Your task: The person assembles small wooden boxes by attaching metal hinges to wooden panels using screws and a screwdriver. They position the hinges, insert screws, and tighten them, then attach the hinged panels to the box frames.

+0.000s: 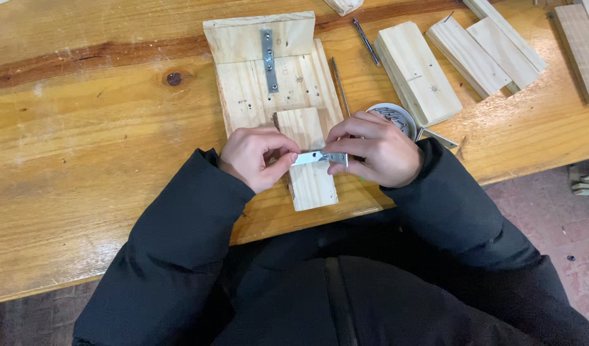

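While both hands pinch it, bracket: small metal bracket (318, 157) lies across narrow pine block (309, 168), between the fingertips.
Left hand (255, 157): thumb and forefinger closed on its left end, knuckles up.
Right hand (373, 152): fingers curled, clamped on its right end.

Black padded jacket, long sleeves

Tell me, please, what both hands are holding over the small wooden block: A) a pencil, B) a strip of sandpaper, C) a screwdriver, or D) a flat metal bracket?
D: the left hand and right hand pinch the ends of a flat metal bracket above the small wooden block.
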